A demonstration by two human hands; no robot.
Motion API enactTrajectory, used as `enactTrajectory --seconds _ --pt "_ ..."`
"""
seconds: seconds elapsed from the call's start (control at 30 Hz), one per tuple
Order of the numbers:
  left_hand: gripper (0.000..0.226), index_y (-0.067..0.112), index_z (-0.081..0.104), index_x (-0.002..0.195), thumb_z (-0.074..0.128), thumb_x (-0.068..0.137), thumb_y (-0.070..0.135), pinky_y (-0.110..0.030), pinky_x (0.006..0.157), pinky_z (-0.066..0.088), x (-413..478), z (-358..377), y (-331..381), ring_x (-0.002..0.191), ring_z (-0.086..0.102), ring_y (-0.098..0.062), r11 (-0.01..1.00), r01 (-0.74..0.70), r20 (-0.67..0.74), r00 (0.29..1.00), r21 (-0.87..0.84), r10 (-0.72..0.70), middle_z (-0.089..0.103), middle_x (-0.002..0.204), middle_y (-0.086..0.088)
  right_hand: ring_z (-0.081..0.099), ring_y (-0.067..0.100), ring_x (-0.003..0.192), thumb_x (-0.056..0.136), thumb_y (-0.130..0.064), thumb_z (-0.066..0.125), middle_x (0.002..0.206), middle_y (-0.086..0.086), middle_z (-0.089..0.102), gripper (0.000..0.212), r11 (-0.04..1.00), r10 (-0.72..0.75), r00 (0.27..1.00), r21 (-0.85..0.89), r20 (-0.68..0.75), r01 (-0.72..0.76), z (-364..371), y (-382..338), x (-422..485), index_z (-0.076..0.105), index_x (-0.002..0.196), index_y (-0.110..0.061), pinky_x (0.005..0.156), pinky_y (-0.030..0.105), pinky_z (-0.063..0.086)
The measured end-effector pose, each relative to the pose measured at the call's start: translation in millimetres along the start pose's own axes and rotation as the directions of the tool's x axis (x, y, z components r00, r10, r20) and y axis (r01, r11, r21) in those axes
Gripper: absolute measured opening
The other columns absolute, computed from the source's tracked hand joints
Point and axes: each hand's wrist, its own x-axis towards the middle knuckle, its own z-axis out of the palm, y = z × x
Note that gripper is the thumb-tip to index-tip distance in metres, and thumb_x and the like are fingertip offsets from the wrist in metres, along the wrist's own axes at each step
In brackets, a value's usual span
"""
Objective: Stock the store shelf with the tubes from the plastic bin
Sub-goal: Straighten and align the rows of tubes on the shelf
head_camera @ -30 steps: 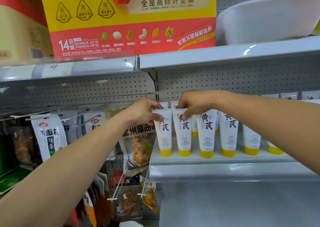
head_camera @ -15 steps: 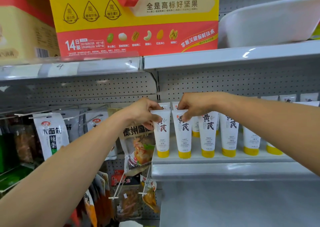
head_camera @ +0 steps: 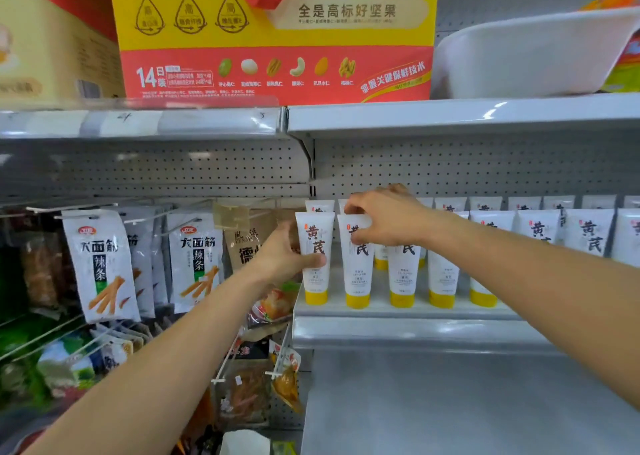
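left hand [head_camera: 282, 257], right hand [head_camera: 389, 219] grip tubes [head_camera: 314, 243] (upright).

White tubes [head_camera: 401, 274] with yellow caps and black characters; red-and-yellow box [head_camera: 277, 35] above.

One head cam, wide-angle, close up, facing the grey metal store shelf [head_camera: 398, 330] head-on from slightly above its front edge; the grey upper shelf [head_camera: 450, 116] crosses the frame above.

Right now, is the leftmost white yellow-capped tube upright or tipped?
Upright: the leftmost white yellow-capped tube stands cap-down on the grey shelf, left hand gripping it.
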Motion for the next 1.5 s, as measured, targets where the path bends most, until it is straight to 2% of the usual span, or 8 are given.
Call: enactTrajectory --seconds 0.1,0.17,0.23,0.33,0.53,0.73,1.37,1.5 --pt "0.074 0.018 0.038 0.132 0.082 0.073 0.016 -0.034 0.090 0.051 -8.9 13.7 -22.3 0.107 0.061 -0.014 0.999 0.014 -0.036 0.999 0.039 -0.013 0.062 0.119 0.005 0.040 0.024 0.126 0.082 -0.036 0.065 0.136 0.002 0.049 0.061 1.000 -0.016 0.978 -0.007 -0.206 0.015 9.6 -2.9 -16.4 0.042 0.137 -0.022 0.112 0.041 0.022" --pt "0.072 0.019 0.040 0.131 0.083 0.073 0.018 -0.041 0.095 0.052 -11.9 20.4 -35.4 0.107 0.063 -0.015 0.999 0.019 -0.031 0.999 0.048 -0.018 0.064 0.121 0.002 0.037 0.025 0.125 0.085 -0.024 0.063 0.137 0.005 0.045 0.055 0.996 -0.080 0.919 0.008 -0.385 0.090 18.9 -5.7 -31.6 0.045 0.136 -0.016 0.108 0.040 0.031" --pt "0.068 0.020 0.042 0.128 0.082 0.073 0.017 -0.044 0.095 0.052 -13.2 25.3 -43.6 0.106 0.063 -0.016 0.998 0.012 -0.039 0.999 0.057 -0.010 0.064 0.120 0.001 0.042 0.021 0.115 0.085 -0.014 0.061 0.127 0.003 0.048 0.044 0.981 -0.089 0.861 0.105 -0.501 0.162 32.0 -11.3 -51.6 0.052 0.128 -0.014 0.090 0.037 0.046" --pt "0.062 0.020 0.043 0.124 0.080 0.075 0.017 -0.044 0.094 0.052 -14.9 31.5 -48.0 0.107 0.063 -0.017 0.993 -0.002 -0.075 0.997 0.122 0.012 0.064 0.119 0.002 0.051 0.019 0.103 0.091 -0.019 0.055 0.115 -0.001 0.051 0.032 0.966 0.000 0.916 0.239 -0.400 0.104 60.0 -25.4 -80.0 0.054 0.122 -0.020 0.074 0.036 0.050" --pt "0.058 0.016 0.046 0.123 0.079 0.076 0.012 -0.043 0.096 0.051 -16.6 40.9 -54.0 0.111 0.061 -0.020 0.984 -0.031 -0.138 0.989 0.178 0.057 0.064 0.120 -0.003 0.045 0.025 0.111 0.094 -0.044 0.043 0.124 0.001 0.054 0.043 0.984 0.145 0.980 0.123 -0.134 -0.128 104.2 -45.1 -92.9 0.042 0.136 -0.035 0.088 0.034 0.038" --pt "0.057 0.017 0.047 0.123 0.079 0.075 0.016 -0.042 0.093 0.053 -15.6 40.7 -57.1 0.109 0.062 -0.019 0.971 -0.033 -0.135 0.989 0.237 0.067 0.065 0.120 -0.003 0.039 0.028 0.120 0.093 -0.055 0.038 0.133 0.003 0.055 0.053 0.970 0.222 0.973 0.111 -0.061 -0.214 124.4 -46.3 -82.2 0.033 0.144 -0.040 0.100 0.038 0.033" --pt "0.072 0.019 0.041 0.126 0.085 0.069 0.024 -0.039 0.097 0.050 -22.7 40.8 -54.7 0.111 0.059 -0.016 0.997 0.027 -0.164 0.986 0.079 -0.014 0.061 0.122 0.001 0.040 0.027 0.116 0.095 -0.051 0.037 0.123 0.004 0.056 0.048 0.981 0.156 0.983 0.134 -0.098 -0.142 121.4 -40.5 -89.1 0.034 0.142 -0.044 0.096 0.038 0.034" --pt "0.066 0.020 0.041 0.126 0.080 0.074 0.034 -0.037 0.096 0.048 -47.3 50.6 -50.0 0.110 0.054 -0.015 0.997 -0.062 -0.438 0.895 0.052 0.078 0.052 0.121 0.002 0.049 0.026 0.100 0.093 -0.030 0.051 0.104 0.004 0.059 0.036 0.956 0.154 0.955 0.282 -0.253 -0.080 117.1 -24.3 -109.0 0.059 0.128 -0.033 0.083 0.036 0.043"
